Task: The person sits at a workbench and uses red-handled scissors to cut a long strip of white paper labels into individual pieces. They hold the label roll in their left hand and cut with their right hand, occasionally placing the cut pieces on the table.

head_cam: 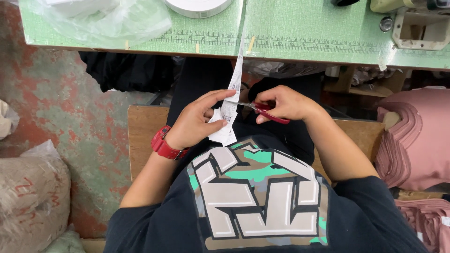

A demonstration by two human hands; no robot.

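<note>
Left hand (197,119) pinches white label strip (229,110); right hand (283,103) grips red-handled scissors (267,111), blades at the strip, below green table (300,42) edge.

Label strip (233,100) btwn hands, scissors (267,111) right, table (300,37) ahead.

A green worktable (300,33) with a printed ruler strip along its near edge spans the top of the scene. A crumpled clear plastic bag (101,18) lies on its left end, beside a white roll (199,5). Stacked pink fabric pieces (415,140) sit at right, a tan sack (30,197) at lower left, on a worn red-and-green floor (65,103).
</note>
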